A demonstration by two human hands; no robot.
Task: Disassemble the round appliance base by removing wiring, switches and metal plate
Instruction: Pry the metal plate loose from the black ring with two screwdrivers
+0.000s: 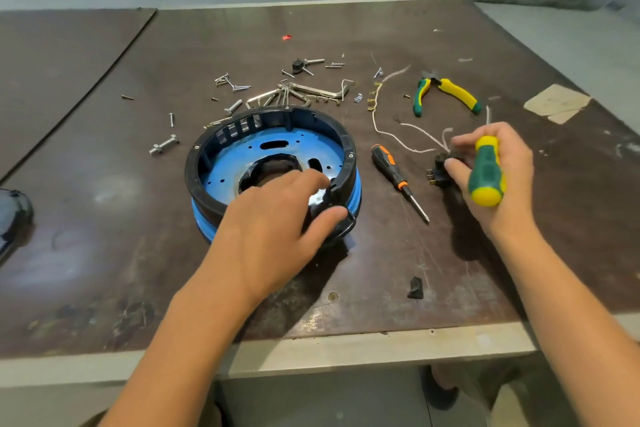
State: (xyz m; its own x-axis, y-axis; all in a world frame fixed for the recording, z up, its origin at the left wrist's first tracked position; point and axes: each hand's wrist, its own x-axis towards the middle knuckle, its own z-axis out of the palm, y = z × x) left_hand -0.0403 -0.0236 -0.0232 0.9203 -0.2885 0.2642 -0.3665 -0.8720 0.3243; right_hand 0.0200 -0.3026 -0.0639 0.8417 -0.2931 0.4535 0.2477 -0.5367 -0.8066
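Observation:
The round appliance base (221,149), a black ring over a blue body with a blue metal plate (228,166) inside, sits mid-table. My left hand (273,218) grips its near right rim, fingers inside and thumb outside. To the right, my right hand (495,177) holds a green-and-yellow screwdriver handle (486,172) in the palm. Its fingertips pinch a small black switch (441,170) with white wires (408,139) trailing left across the table.
An orange-and-black screwdriver (398,180) lies between the base and the switch. Green-and-yellow pliers (446,94) lie at the back right. Loose screws, bolts and hex keys (294,94) are scattered behind the base. A black fragment (415,288) lies near the front edge. A dark glossy part (14,218) sits at far left.

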